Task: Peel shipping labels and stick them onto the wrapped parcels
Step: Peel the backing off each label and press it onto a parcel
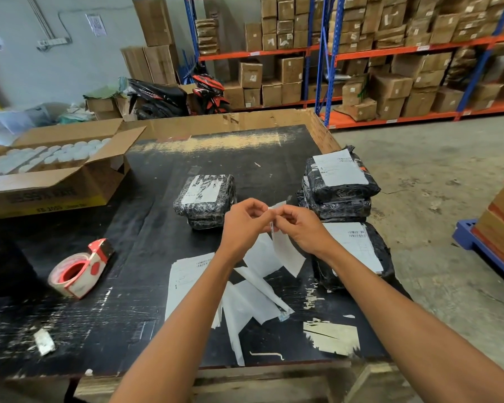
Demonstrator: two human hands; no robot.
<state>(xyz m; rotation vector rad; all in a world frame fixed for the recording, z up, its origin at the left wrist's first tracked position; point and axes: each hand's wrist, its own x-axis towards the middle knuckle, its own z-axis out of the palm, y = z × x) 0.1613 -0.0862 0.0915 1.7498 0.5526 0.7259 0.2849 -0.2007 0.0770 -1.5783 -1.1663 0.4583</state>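
Observation:
Above the black table, my left hand and my right hand both pinch the top edge of a white shipping label that hangs down between them. More label sheets and peeled backing strips lie flat below my wrists. A black wrapped parcel with a label stuck on top sits just beyond my left hand. A stack of labelled parcels stands to the right, and another labelled parcel lies under my right forearm.
A red and white tape dispenser lies at the table's left. An open cardboard box of white round items sits at the far left. Shelving with cartons and a motorbike stand behind. A blue pallet is on the right.

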